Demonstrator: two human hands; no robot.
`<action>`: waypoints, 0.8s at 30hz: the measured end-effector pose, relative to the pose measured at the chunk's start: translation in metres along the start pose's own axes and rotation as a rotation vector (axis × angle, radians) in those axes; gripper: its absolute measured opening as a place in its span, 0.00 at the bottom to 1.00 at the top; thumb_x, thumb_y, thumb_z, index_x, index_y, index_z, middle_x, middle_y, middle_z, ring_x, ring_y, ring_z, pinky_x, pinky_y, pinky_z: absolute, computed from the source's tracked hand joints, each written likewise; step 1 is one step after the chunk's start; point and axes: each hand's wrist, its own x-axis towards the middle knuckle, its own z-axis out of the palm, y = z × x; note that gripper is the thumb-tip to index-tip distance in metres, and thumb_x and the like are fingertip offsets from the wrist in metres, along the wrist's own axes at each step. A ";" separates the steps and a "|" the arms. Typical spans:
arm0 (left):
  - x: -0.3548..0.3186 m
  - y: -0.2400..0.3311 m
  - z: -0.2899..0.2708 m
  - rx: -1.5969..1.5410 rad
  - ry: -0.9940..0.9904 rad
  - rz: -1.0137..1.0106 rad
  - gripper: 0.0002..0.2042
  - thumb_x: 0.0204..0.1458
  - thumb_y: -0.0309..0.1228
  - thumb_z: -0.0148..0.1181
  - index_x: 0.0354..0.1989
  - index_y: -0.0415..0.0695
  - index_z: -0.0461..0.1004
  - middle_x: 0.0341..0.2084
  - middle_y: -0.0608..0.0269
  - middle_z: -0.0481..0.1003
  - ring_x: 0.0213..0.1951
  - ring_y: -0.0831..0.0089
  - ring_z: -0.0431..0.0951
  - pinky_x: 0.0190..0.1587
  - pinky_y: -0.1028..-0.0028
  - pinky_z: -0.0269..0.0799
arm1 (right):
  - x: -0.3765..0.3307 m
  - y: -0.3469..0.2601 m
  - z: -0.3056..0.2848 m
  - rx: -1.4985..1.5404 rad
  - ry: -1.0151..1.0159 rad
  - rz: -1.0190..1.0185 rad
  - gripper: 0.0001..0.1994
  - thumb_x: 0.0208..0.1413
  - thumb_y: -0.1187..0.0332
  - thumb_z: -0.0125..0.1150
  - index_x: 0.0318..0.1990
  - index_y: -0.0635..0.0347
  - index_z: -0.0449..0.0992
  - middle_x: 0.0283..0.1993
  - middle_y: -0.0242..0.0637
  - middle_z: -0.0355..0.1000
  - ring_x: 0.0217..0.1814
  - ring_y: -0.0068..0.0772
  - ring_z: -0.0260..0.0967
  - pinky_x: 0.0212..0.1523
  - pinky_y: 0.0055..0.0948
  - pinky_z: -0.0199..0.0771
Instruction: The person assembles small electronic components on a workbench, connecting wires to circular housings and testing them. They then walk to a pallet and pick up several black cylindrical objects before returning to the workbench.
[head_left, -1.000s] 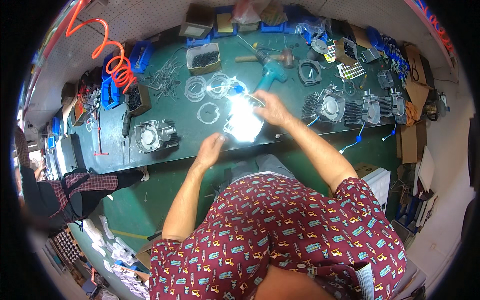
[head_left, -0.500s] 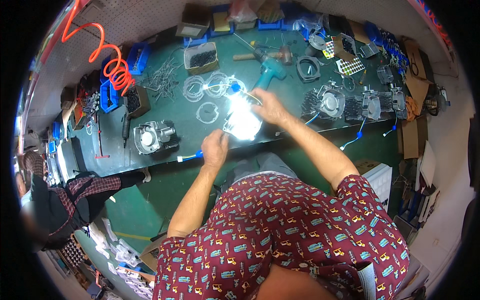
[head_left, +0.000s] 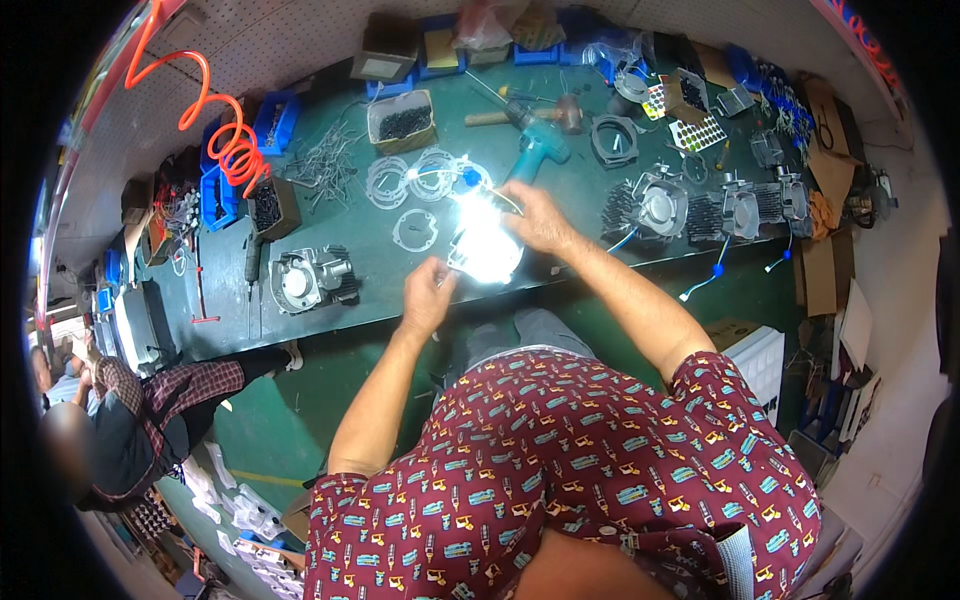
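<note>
A metal engine part (head_left: 484,245) lies at the bench's front edge between my hands, its detail mostly washed out by glare. My right hand (head_left: 541,220) is at its right side, fingers closed on a thin pale wire (head_left: 500,192). That wire runs left through a blue sleeve (head_left: 470,177) to a white connector (head_left: 413,174). At the part's near left corner, my left hand (head_left: 427,296) has thumb and fingers pinched together; what they hold is hidden. Flat ring gaskets (head_left: 414,231) lie beyond my left hand, and a finned engine cylinder (head_left: 312,279) sits to its left.
More finned cylinders (head_left: 661,206) with hanging wires stand to the right. A teal power drill (head_left: 540,146), a hammer (head_left: 568,114) and a box of dark screws (head_left: 402,121) lie farther back. Coiled red hose (head_left: 238,160) hangs at left. Another person (head_left: 130,435) is at far left.
The wire end with a blue sleeve and white connector left of my left hand no longer shows there. My left hand has shifted slightly. The person at far left has moved.
</note>
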 end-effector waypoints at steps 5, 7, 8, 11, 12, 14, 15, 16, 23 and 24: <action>-0.006 0.004 0.009 -0.461 0.005 -0.248 0.07 0.61 0.31 0.62 0.33 0.41 0.75 0.27 0.66 0.77 0.28 0.77 0.78 0.32 0.76 0.75 | 0.000 -0.001 0.002 -0.030 0.023 -0.026 0.19 0.48 0.72 0.66 0.50 0.64 0.76 0.44 0.50 0.79 0.49 0.47 0.79 0.49 0.38 0.76; -0.006 0.011 0.002 -0.841 -0.068 -0.696 0.06 0.65 0.30 0.57 0.39 0.41 0.75 0.27 0.66 0.77 0.27 0.78 0.77 0.31 0.79 0.78 | 0.000 -0.003 0.001 -0.027 0.020 -0.047 0.19 0.48 0.72 0.66 0.50 0.64 0.76 0.44 0.50 0.79 0.49 0.47 0.79 0.49 0.38 0.76; -0.003 0.014 -0.004 -0.907 -0.159 -0.745 0.06 0.65 0.30 0.57 0.38 0.41 0.75 0.27 0.65 0.77 0.27 0.78 0.76 0.30 0.79 0.78 | 0.000 -0.004 0.001 -0.024 0.017 -0.058 0.19 0.48 0.72 0.65 0.50 0.64 0.76 0.44 0.50 0.79 0.49 0.47 0.79 0.49 0.38 0.76; 0.001 0.001 -0.009 -0.955 -0.251 -0.700 0.05 0.64 0.29 0.57 0.36 0.42 0.74 0.27 0.65 0.77 0.25 0.79 0.75 0.28 0.79 0.76 | 0.003 -0.002 0.002 -0.044 0.018 -0.094 0.19 0.48 0.72 0.65 0.50 0.63 0.76 0.44 0.49 0.79 0.49 0.47 0.79 0.49 0.38 0.76; 0.001 -0.008 -0.006 -0.945 -0.248 -0.653 0.05 0.64 0.28 0.57 0.36 0.42 0.74 0.27 0.65 0.77 0.25 0.79 0.75 0.28 0.80 0.76 | 0.003 -0.003 0.003 -0.039 0.016 -0.073 0.19 0.48 0.72 0.65 0.50 0.64 0.76 0.44 0.49 0.79 0.49 0.46 0.79 0.49 0.38 0.76; -0.003 -0.011 0.008 -0.417 -0.029 -0.286 0.05 0.60 0.27 0.61 0.33 0.40 0.74 0.24 0.66 0.76 0.24 0.80 0.73 0.28 0.80 0.72 | 0.001 -0.006 0.002 -0.032 0.016 -0.022 0.19 0.48 0.72 0.65 0.50 0.64 0.76 0.44 0.49 0.79 0.48 0.46 0.79 0.49 0.38 0.76; -0.007 -0.013 0.014 -0.121 0.088 -0.019 0.06 0.59 0.27 0.62 0.32 0.40 0.74 0.23 0.66 0.76 0.24 0.80 0.73 0.28 0.80 0.70 | 0.001 -0.008 0.001 -0.032 0.007 -0.002 0.19 0.48 0.72 0.65 0.50 0.64 0.76 0.44 0.48 0.79 0.48 0.46 0.79 0.49 0.38 0.76; -0.007 0.001 0.010 0.285 0.183 0.179 0.07 0.58 0.27 0.63 0.30 0.38 0.74 0.23 0.66 0.76 0.25 0.80 0.74 0.28 0.79 0.69 | 0.001 -0.009 0.000 -0.030 -0.003 0.017 0.19 0.48 0.72 0.65 0.50 0.64 0.76 0.44 0.48 0.79 0.48 0.45 0.79 0.49 0.38 0.75; 0.000 0.010 -0.004 -0.967 -0.223 -0.742 0.06 0.64 0.30 0.57 0.36 0.42 0.75 0.28 0.65 0.78 0.27 0.79 0.77 0.31 0.77 0.80 | 0.002 -0.007 0.001 -0.032 0.002 -0.025 0.19 0.48 0.73 0.65 0.50 0.64 0.76 0.45 0.49 0.79 0.49 0.45 0.78 0.50 0.37 0.75; 0.002 0.003 -0.002 -0.885 -0.205 -0.669 0.06 0.63 0.29 0.59 0.34 0.42 0.75 0.27 0.66 0.77 0.27 0.79 0.76 0.30 0.77 0.78 | 0.002 -0.005 0.002 -0.026 0.011 -0.045 0.20 0.48 0.72 0.65 0.50 0.64 0.76 0.45 0.50 0.79 0.50 0.47 0.78 0.51 0.38 0.75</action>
